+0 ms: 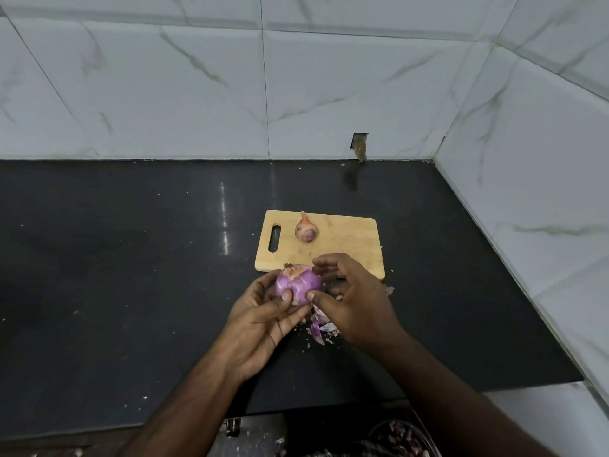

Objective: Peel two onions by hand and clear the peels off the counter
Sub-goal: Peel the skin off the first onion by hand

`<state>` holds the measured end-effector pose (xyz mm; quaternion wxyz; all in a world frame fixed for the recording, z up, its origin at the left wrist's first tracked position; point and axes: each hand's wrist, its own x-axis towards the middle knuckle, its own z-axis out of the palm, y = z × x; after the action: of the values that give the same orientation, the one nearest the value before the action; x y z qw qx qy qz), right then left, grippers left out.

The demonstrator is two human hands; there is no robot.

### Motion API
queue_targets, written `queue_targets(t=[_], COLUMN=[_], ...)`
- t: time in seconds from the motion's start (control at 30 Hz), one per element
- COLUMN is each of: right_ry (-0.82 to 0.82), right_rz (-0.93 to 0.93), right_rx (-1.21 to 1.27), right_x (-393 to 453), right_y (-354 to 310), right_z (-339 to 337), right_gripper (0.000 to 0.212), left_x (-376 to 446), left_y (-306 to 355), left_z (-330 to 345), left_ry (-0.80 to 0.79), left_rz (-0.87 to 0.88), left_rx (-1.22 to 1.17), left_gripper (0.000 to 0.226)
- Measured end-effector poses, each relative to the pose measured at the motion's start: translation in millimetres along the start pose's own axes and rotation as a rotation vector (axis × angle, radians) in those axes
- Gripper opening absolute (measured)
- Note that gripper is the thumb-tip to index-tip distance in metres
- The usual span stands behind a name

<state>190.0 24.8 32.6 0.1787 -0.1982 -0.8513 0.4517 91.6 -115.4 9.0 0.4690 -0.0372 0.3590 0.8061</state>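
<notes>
One onion [298, 284] held between our hands, left hand [263, 319] cupping it, right hand [354, 300] pinching its skin, stem tilted up-left; second onion [306, 229] beyond on the board [349, 245], peels [321, 326] on the worktop [131, 275] beneath.

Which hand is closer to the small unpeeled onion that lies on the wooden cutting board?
Right. The right hand is just below the small unpeeled onion, over the wooden cutting board's near edge. The left hand is lower and further left, off the board.
</notes>
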Motion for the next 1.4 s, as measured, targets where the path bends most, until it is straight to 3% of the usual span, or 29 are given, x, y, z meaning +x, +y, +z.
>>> queue_targets(t=[0.27, 0.7, 0.97, 1.13, 1.4], right_ry=[-0.189, -0.273, -0.186, -0.072, -0.072], right_rz=[0.152, 0.070, -0.054, -0.149, -0.176], right_rx=[0.129, 0.084, 0.077, 0.070, 0.050], right_x=[9.0, 21.3, 17.9, 13.9, 6.4], right_y=[4.2, 25.2, 33.3, 33.7, 29.3], right_z=[-18.3, -43.8, -51.3, -54.1, -40.1], right_gripper=[0.050, 0.036, 0.030, 0.040, 0.033], left_x=[2.9, 12.6, 14.6, 14.1, 17.0], left_y=[-3.0, -30.3, -43.0, -51.0, -51.1], left_z=[-1.0, 29.4, 46.6, 52.4, 56.3], left_ry=[-0.065, 0.034, 0.089, 0.120, 0.175], left_rz=[0.024, 0.105, 0.125, 0.131, 0.130], left_rx=[0.217, 0.214, 0.127, 0.051, -0.001], left_gripper=[0.063, 0.061, 0.052, 0.045, 0.035])
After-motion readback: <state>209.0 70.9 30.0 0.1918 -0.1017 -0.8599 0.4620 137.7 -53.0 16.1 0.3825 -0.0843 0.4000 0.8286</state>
